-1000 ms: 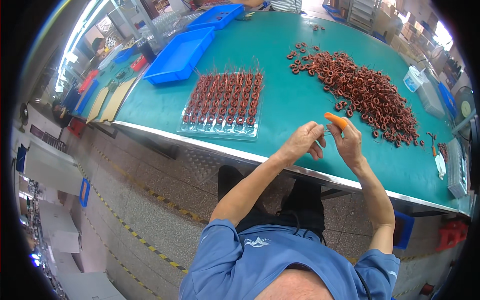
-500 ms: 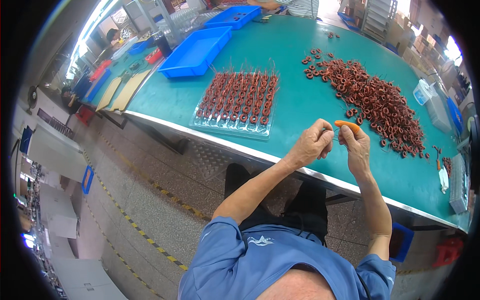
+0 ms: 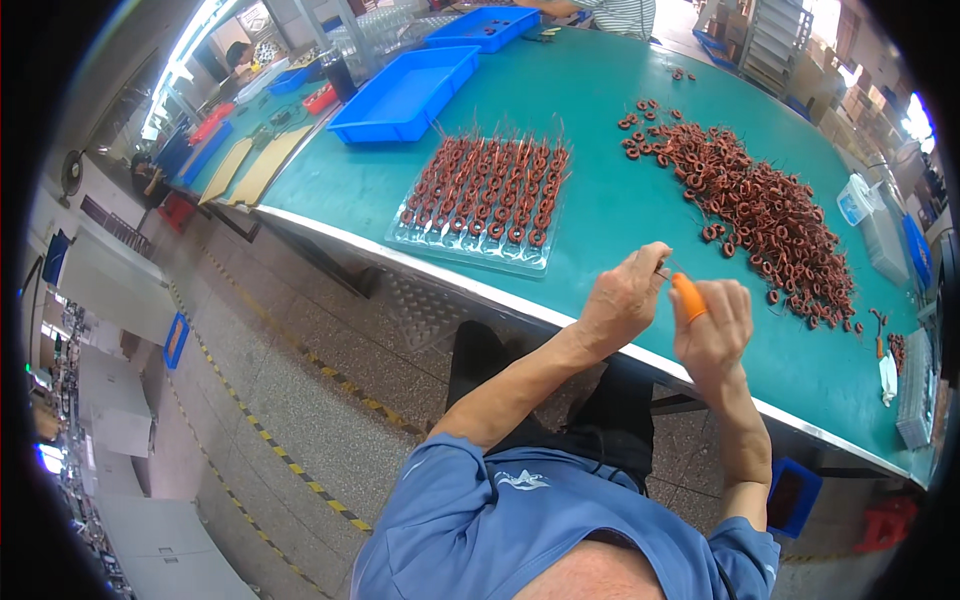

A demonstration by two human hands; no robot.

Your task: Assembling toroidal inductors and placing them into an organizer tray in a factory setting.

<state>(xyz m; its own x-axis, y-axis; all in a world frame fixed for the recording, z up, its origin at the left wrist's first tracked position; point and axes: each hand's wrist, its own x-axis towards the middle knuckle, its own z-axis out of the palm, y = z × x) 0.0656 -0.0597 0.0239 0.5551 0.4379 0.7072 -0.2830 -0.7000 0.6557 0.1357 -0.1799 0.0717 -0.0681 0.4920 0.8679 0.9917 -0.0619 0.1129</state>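
Note:
My left hand is closed in a pinch, its fingertips turned up over the table's near edge. Thin wire leads stick out from those fingertips; the part they belong to is mostly hidden. Close on its right, my right hand is curled, with an orange finger cot over one finger pointing at the leads. What the right fingers grip, if anything, is hidden. Beyond my hands, a clear plastic tray holds rows of red-brown ring coils. A large heap of loose coils lies to the right.
The green tabletop has a pale metal front edge. Blue bins stand at the back left. A white tub, clear plastic boxes and an orange-handled tool lie at the right. Another person in stripes is across the table.
My right hand has turned and curled, so the orange finger cot now tips upward instead of sideways. My left hand has lifted its fingertips. The whole view has shifted slightly.

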